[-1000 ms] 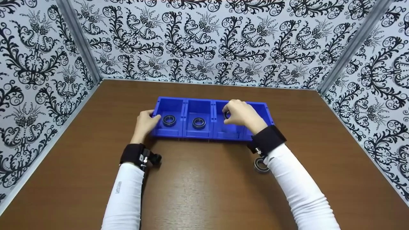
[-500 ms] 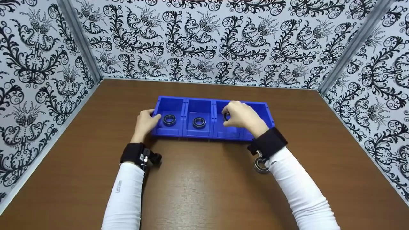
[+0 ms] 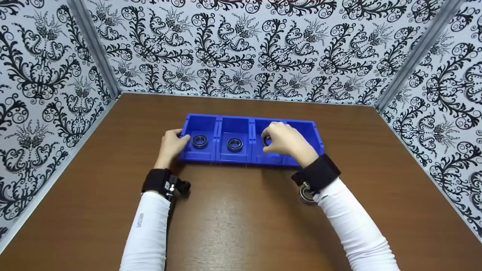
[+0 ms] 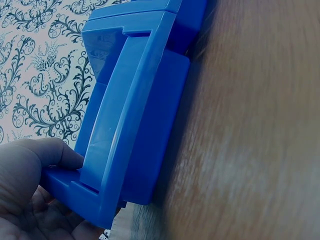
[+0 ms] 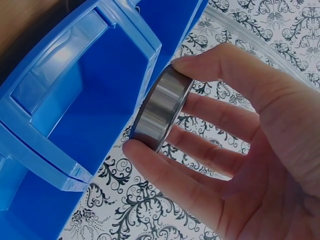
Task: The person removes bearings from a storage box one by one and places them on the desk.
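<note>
Blue plastic forms the tray (image 3: pixel 233 159), a row of four compartments lying lengthwise across the brown worktop (image 3: pixel 218 226). At its left end, the left hand (image 3: pixel 173 145) grips the end wall, the thumb on one side and the other fingers curled beneath the rim. Over the third compartment from the left, the right hand (image 3: pixel 287 138) holds a bearing (image 5: pixel 159 111), its thumb and fingers parted just enough to pinch the steel outer edge; whether the bearing touches the tray I cannot tell. A second bearing (image 3: pixel 200 147) lies flat in the leftmost compartment and a third bearing (image 3: pixel 235 150) in the next one along. On the worktop in front of the tray, a fourth bearing (image 3: pixel 306 200) sits partly hidden by the black right wrist strap (image 3: pixel 320 174).
</note>
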